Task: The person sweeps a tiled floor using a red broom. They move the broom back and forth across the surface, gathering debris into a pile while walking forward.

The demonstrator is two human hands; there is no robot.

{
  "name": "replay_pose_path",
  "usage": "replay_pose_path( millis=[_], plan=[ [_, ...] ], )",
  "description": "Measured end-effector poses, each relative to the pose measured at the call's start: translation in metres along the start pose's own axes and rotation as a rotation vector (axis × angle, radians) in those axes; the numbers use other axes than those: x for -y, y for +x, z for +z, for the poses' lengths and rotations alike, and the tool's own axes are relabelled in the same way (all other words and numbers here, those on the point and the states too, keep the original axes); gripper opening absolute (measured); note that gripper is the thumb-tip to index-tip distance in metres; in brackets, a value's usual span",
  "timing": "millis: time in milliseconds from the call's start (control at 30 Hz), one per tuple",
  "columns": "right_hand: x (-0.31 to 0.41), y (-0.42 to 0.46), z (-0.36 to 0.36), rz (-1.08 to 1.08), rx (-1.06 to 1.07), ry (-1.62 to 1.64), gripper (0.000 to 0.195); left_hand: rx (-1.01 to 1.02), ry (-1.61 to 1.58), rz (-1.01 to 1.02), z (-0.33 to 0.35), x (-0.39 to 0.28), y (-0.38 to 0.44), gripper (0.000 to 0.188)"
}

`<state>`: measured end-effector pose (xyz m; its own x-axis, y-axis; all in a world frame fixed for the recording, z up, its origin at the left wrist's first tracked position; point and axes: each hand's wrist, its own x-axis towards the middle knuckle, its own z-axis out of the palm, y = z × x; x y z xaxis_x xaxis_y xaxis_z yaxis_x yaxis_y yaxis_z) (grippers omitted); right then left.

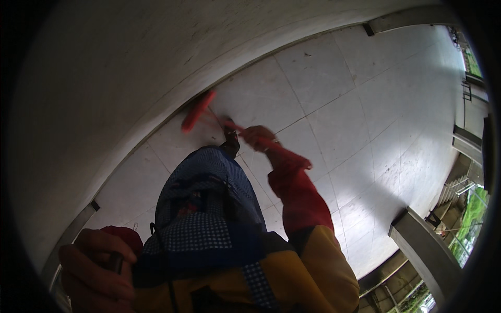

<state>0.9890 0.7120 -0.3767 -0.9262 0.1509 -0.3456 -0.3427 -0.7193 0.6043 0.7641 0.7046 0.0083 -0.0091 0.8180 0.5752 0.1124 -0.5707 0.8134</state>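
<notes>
My right hand (259,137) is closed around the handle of a red T-shaped tool (197,111), out over the tiled floor. Its crosswise head, blurred by motion, is near the foot of the wall, and the handle's other end reaches back over my red sleeve. Close to the camera at lower left, my left hand (98,270) has its fingers curled about a short dark rod-like piece (114,262); the rest of that piece is hidden. Behind these fingers shows red fabric (123,238). A blue checked garment (203,231) covers my front, and a dark shoe (231,137) shows beyond it.
A pale plastered wall (129,86) curves along the left and top. Large light tiles (332,98) form the floor. At lower right stands a pillar (426,242), with railings (456,189) and greenery (471,221) outside.
</notes>
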Motion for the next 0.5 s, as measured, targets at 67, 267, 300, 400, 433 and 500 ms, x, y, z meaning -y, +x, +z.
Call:
replay_pose_path(
  millis=[67, 267, 300, 400, 433, 500],
  plan=[
    [0.049, -0.047, -0.013, -0.086, 0.070, 0.006, 0.026, 0.022, -0.005, 0.010, 0.010, 0.002, 0.010, 0.032],
    [0.068, -0.118, 0.004, -0.463, -0.193, -0.161, 0.019, 0.001, -0.031, 0.018, 0.022, 0.009, 0.026, 0.033],
    [0.063, -0.113, -0.002, -0.497, -0.257, -0.275, 0.017, -0.025, -0.016, 0.017, 0.024, 0.002, 0.028, 0.033],
    [0.007, -0.105, 0.013, -0.764, -0.774, -0.796, 0.014, -0.103, -0.048, -0.010, 0.021, 0.011, 0.032, 0.033],
    [-0.004, -0.105, 0.018, -0.717, -0.709, -0.711, 0.015, -0.116, -0.061, 0.004, 0.024, 0.010, 0.033, 0.033],
    [-0.005, -0.107, 0.019, -0.663, -0.557, -0.601, 0.014, -0.052, -0.164, 0.107, 0.036, 0.012, 0.045, 0.033]
  ],
)
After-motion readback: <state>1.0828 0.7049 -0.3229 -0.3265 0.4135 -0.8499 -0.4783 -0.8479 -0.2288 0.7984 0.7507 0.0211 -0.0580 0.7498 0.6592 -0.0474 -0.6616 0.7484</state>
